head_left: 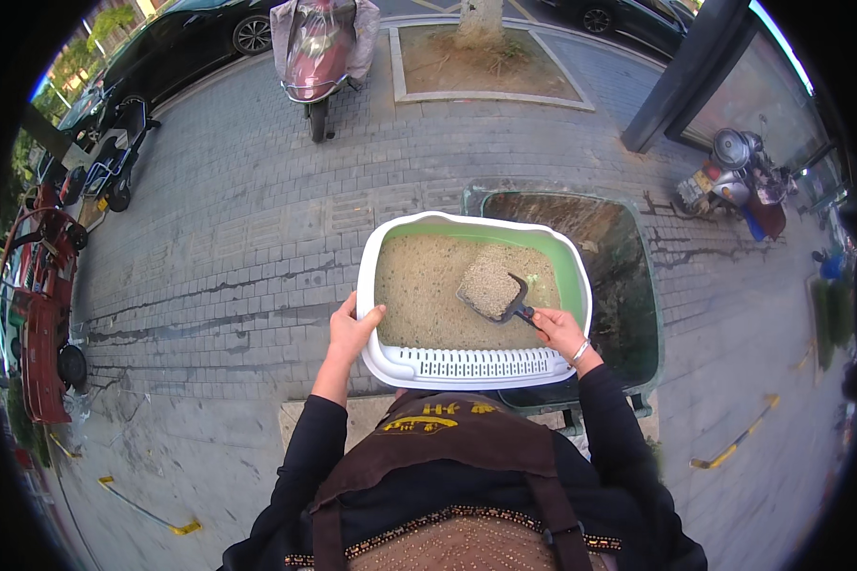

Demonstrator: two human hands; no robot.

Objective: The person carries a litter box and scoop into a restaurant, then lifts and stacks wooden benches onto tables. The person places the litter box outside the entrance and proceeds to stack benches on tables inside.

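Note:
A white-rimmed cat litter tray (482, 385) with a green inside is held level in front of my body, partly over an open green waste bin. Beige granular litter (421, 285) covers its floor. My left hand (351, 325) grips the left rim, thumb on top. In my right hand (560, 334), at the tray's lower right, is the handle of a dark litter scoop (512, 307). The scoop's blade is heaped with litter and lies at or just above the litter surface; which one, I cannot tell. The fingers under the rim are hidden.
The green waste bin (650, 285) stands under and right of the tray. A covered scooter (318, 64) and a tree bed (493, 96) are ahead on the paving. A red vehicle (43, 342) stands far left, a motorcycle (732, 178) at right. Low yellow-ended barriers (735, 435) flank me.

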